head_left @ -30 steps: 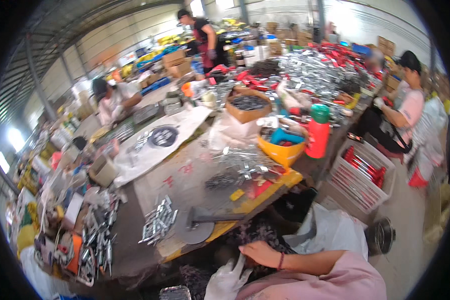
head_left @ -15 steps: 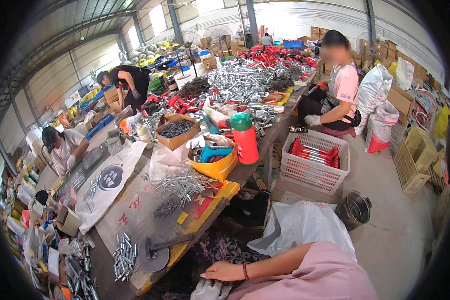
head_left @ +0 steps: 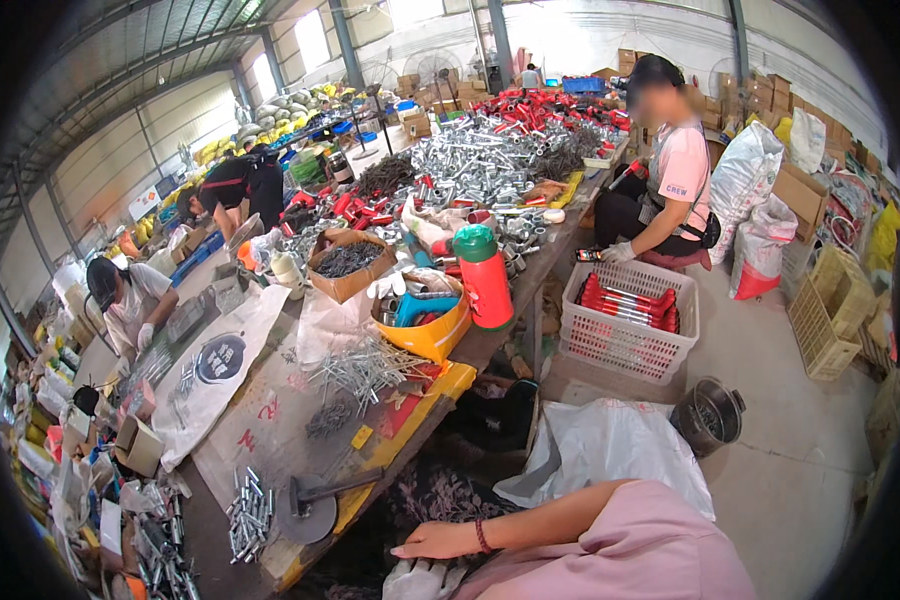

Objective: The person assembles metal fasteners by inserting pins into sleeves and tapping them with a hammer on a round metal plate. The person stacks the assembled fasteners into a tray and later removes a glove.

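Head view, item one?
— Right hand [head_left: 435, 541]: bare, bracelet at the wrist, palm down and fingers loosely stretched on the dark patterned cloth [head_left: 440, 492] at the near edge. Nothing gripped.

Item two, left hand?
— Only a white glove [head_left: 417, 580] at the lower edge, just beside the right hand. Cannot tell whether worn or merely lying there, nor whether open or closed.

Nearest tool?
— Hammer [head_left: 335, 486], near left on the table [head_left: 410, 435], head resting on a round metal disc [head_left: 305, 520], handle pointing right toward the yellow table edge. Apart from the right hand, not touched.

Handling?
— Judged stiff and head-heavy; likely no give, no fragility. Best hold probably at the free end of the handle, the part closest to the hand; head end likely to swing if taken too far up. Disc underneath loose by the look of it, possibly sliding if nudged.

Around it?
— Small steel bolts [head_left: 247, 515] in a loose cluster to the left of the disc: light singly, likely slippery and quick to roll. Heap of long nails [head_left: 365, 370] farther along the table. Yellow basin [head_left: 435, 340] beyond, with blue and red pieces inside. Red flask [head_left: 485, 280] with green cap upright just beside the basin, to its right.
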### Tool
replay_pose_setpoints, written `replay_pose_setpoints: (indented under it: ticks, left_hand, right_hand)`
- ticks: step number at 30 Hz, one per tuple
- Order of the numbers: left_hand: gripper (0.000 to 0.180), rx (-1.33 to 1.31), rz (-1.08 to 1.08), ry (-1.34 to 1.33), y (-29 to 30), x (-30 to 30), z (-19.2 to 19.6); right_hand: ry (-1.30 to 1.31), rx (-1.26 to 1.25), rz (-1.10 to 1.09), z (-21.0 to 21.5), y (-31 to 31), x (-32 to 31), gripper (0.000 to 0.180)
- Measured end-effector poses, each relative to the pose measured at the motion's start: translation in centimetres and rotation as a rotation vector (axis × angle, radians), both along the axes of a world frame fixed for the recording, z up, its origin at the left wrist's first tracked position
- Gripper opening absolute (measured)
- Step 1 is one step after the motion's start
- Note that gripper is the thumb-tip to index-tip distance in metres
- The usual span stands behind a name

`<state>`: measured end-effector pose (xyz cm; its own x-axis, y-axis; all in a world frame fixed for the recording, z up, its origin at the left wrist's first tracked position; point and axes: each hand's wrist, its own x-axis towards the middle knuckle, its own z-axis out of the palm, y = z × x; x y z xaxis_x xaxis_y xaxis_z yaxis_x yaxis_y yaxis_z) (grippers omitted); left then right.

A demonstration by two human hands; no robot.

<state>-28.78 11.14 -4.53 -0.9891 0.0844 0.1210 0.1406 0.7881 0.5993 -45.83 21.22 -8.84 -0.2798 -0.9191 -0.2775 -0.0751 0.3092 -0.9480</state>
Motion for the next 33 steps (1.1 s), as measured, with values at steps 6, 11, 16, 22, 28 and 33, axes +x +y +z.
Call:
replay_pose_setpoints:
  ticks: [6,11,16,22,28,33]
  left_hand:
    - [0.031,1.324,0.19,-0.142,2.5,-0.7,1.1]
    - [0.027,-0.018,0.05,-0.002,0.6,-1.1,1.5]
    - [0.025,0.014,-0.013,-0.033,1.3,0.2,0.3]
    - [0.034,-0.241,-0.168,0.039,1.0,-0.3,0.7]
    - [0.032,-0.263,-0.105,-0.052,1.5,-1.7,4.2]
    - [0.031,-0.351,0.08,0.099,0.7,-1.9,3.7]
  right_hand:
    - [0.161,-0.031,-0.221,-2.8,-0.7,-0.7,0.064]
    - [0.147,0.115,-0.239,-2.4,-2.2,-1.4,0.061]
    - [-0.093,-0.075,0.12,-1.1,-0.6,-0.3,0.055]
    - [0.16,0.016,-0.015,-2.1,-0.3,0.9,0.051]
    - [-0.311,0.048,-0.304,-3.4,0.6,-3.1,0.056]
    - [-0.767,0.139,-0.102,2.2,1.5,-0.2,0.066]
